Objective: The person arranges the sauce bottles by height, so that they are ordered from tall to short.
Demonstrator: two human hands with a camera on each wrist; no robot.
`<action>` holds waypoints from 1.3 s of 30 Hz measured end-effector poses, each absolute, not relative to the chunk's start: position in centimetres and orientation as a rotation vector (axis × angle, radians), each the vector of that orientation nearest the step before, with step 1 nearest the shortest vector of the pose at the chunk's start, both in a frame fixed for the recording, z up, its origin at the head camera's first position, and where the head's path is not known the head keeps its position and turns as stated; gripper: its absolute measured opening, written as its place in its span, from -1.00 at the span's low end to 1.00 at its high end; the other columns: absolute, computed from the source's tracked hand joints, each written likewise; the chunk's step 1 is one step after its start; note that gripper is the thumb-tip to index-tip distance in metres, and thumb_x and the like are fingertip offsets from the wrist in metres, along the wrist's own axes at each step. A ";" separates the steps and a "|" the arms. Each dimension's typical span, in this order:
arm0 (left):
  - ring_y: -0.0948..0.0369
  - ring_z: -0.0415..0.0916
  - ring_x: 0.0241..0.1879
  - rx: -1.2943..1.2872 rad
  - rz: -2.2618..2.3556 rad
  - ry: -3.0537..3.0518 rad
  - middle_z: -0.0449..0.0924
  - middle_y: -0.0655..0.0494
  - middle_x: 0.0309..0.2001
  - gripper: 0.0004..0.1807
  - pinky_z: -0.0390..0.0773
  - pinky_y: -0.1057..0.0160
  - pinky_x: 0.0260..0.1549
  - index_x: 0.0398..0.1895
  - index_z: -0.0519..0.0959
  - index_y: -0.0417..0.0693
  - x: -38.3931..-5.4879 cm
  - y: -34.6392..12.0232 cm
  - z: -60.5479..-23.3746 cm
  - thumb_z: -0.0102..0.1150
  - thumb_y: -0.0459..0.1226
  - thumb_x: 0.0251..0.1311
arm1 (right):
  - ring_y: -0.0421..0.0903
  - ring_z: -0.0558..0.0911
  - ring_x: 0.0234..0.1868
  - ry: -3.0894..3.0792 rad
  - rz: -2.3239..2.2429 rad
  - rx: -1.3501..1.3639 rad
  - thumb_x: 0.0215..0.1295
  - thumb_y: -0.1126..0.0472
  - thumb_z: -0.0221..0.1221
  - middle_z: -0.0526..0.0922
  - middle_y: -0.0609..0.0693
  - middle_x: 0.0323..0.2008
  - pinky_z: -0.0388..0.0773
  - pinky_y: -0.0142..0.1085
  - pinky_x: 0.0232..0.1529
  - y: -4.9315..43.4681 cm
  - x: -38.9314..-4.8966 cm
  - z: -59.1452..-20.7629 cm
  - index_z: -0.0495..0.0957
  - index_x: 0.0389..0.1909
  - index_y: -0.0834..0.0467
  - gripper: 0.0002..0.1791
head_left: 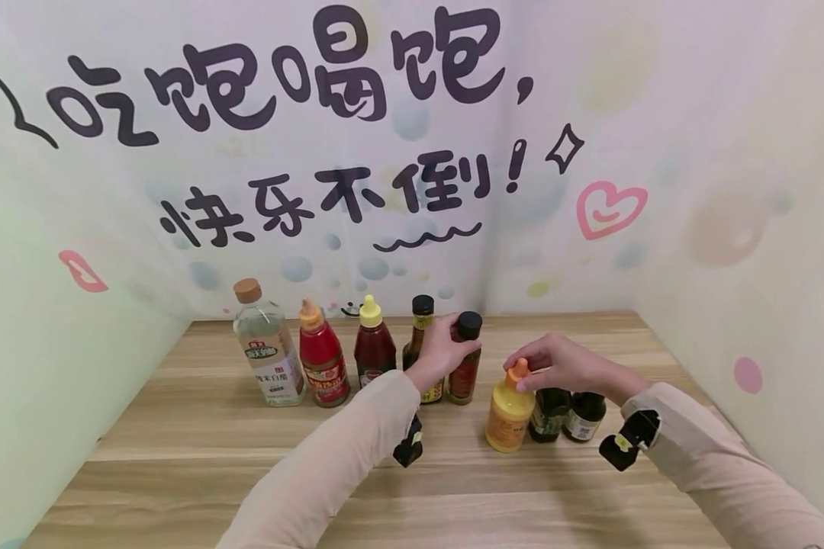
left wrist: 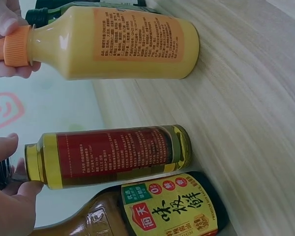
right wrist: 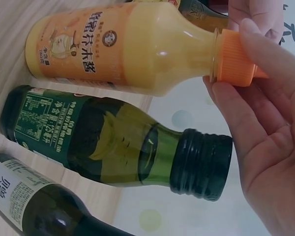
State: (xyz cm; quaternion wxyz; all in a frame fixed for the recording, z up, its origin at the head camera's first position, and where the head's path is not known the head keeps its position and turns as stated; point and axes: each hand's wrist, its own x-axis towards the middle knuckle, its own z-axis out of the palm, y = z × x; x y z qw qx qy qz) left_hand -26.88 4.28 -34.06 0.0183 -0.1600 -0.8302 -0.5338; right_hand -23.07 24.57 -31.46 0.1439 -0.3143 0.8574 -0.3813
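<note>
Left hand: thumb and fingers close around the black cap of the red-labelled bottle, whose upright body lies directly below the grip, just beside the soy sauce bottle. Right hand: thumb and fingers pinch the orange cap of the yellow bottle, its nearly upright body beneath the fingertips. The green bottle stands beside it, under the hand, on the wooden table.

Pale printed backdrop, wood-grain tabletop, soft light.
Beyond the fingers, dark Chinese lettering and a pink heart; left of them, a pale-green wall; right, a whitish wall.
</note>
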 end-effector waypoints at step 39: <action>0.09 0.43 -0.01 -0.647 -1.678 -2.570 0.49 -0.10 -0.04 -0.57 0.40 0.21 -0.03 0.05 0.38 -0.23 -27.7 3.8 -35.3 0.16 -0.32 0.09 | 0.04 0.55 -0.14 2.714 -1.043 -0.808 0.02 0.31 0.25 0.55 0.16 -0.16 0.52 -0.24 -0.20 23.5 -21.3 -32.5 0.51 -0.11 0.26 -0.65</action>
